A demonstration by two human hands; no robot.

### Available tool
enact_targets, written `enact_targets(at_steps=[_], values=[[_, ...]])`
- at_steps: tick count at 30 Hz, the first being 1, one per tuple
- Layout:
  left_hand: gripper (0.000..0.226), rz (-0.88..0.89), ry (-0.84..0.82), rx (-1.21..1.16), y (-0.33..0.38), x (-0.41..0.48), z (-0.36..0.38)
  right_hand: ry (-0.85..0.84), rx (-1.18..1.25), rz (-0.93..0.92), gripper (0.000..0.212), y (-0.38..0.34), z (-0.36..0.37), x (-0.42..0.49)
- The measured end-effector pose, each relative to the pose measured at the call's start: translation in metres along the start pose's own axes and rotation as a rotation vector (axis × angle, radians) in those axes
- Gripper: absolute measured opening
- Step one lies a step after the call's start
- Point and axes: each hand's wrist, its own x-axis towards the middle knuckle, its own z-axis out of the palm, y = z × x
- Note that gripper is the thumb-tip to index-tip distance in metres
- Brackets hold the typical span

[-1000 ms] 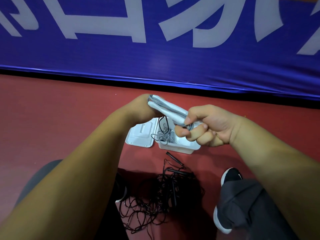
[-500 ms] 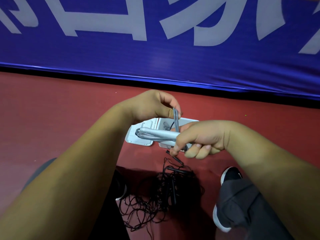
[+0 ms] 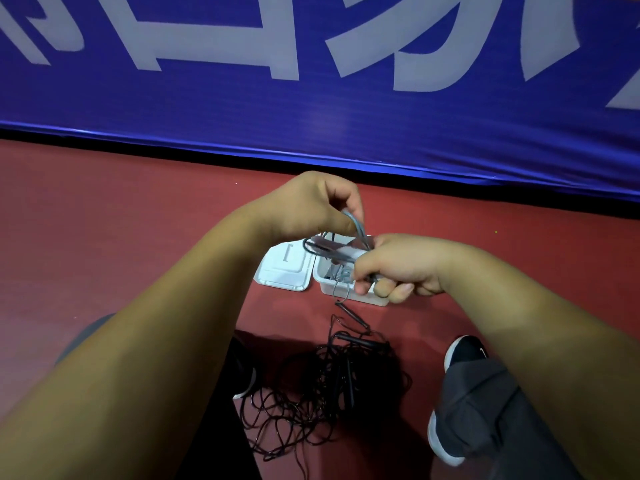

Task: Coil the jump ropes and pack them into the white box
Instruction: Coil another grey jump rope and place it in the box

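We note the left hand (image 3: 311,206) pinching the grey jump rope (image 3: 334,251) by its cord, the right hand (image 3: 398,265) gripping its bundled handles, both just above the white box (image 3: 367,300).

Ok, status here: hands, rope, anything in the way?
Left hand pinches grey rope; right hand grips its handles above white box. Box open. Black ropes tangled on floor, not yet coiled.
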Motion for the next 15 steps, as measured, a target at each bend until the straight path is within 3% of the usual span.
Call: enact_targets(at_steps=[2,8,11,15], values=[[0.014,-0.001,0.004,-0.001,0.000,0.000,-0.001,0.049,0.070,-0.036,0.014,-0.001,-0.003,0.000],[0.014,0.001,-0.057,0.177,-0.004,-0.002,-0.010,0.300,0.079,-0.112,0.015,0.001,-0.006,0.008],[0.027,-0.083,-0.078,0.304,-0.006,-0.005,-0.016,0.452,0.177,-0.184,0.017,-0.001,-0.014,0.007],[0.016,-0.254,-0.144,0.423,-0.015,-0.011,-0.016,0.491,0.257,-0.223,0.011,-0.006,-0.022,0.003]])
